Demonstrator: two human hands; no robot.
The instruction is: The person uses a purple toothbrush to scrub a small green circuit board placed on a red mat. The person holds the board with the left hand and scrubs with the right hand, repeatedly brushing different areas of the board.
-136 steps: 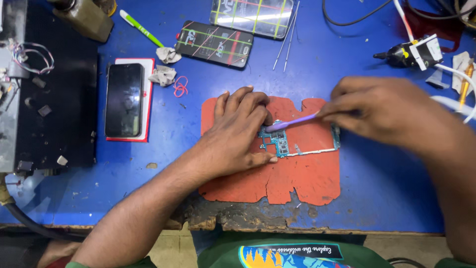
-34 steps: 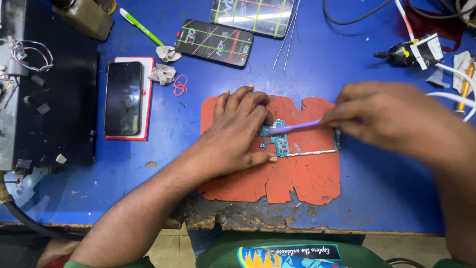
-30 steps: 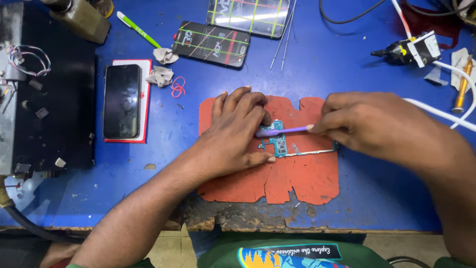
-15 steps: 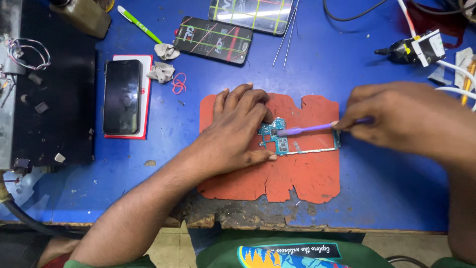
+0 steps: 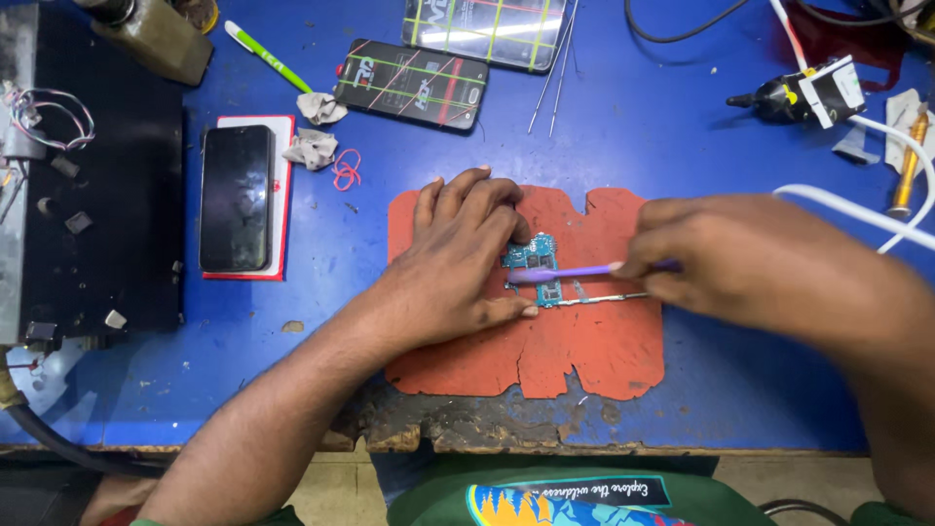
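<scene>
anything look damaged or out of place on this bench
Yes. The table's front edge is chipped, its blue top worn away to rough dark material. The orange mat is ragged, with notches and a split along its near edge. Two crumpled tissues lie by the phone.

- The right hand [image 5: 740,268] sits closer to the small teal circuit board [image 5: 534,265] than half a second ago.
- The slim purple brush [image 5: 570,275] tip now seems lower on it.
</scene>
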